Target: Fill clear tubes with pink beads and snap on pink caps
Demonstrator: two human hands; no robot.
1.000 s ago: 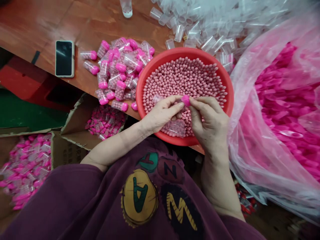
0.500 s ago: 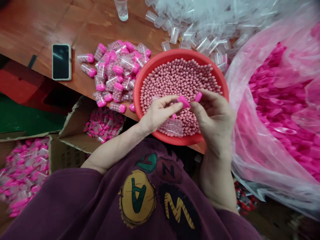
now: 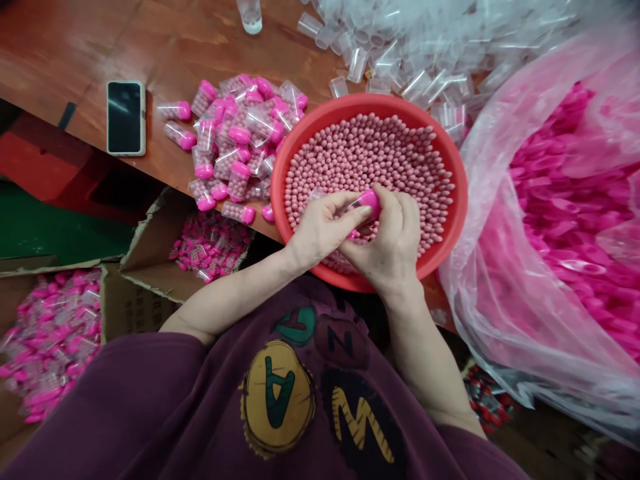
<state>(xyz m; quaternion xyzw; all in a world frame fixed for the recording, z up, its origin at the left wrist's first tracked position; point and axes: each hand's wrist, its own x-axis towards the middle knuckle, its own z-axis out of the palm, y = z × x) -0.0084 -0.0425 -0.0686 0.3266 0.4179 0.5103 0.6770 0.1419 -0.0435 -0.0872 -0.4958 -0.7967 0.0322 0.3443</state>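
A red bowl (image 3: 453, 167) full of small pink balls sits on the wooden table in front of me. Both hands meet over its near side. My left hand (image 3: 320, 227) is closed round a clear tube whose pink cap (image 3: 371, 199) shows at its fingertips. My right hand (image 3: 387, 237) is closed too, its thumb and fingers pressed on that pink cap. A second bit of pink shows under the hands.
Left of the bowl lies a pile of capped filled tubes (image 3: 235, 143), and a phone (image 3: 126, 117) beyond. Empty clear tubes (image 3: 400, 47) spread behind. A plastic bag of pink caps (image 3: 565, 200) fills the right. Cardboard boxes (image 3: 150, 267) with finished tubes stand below left.
My right hand has moved left and closed over the cap on the tube held by my left hand; half a second ago it was apart, holding caps in its fingertips.
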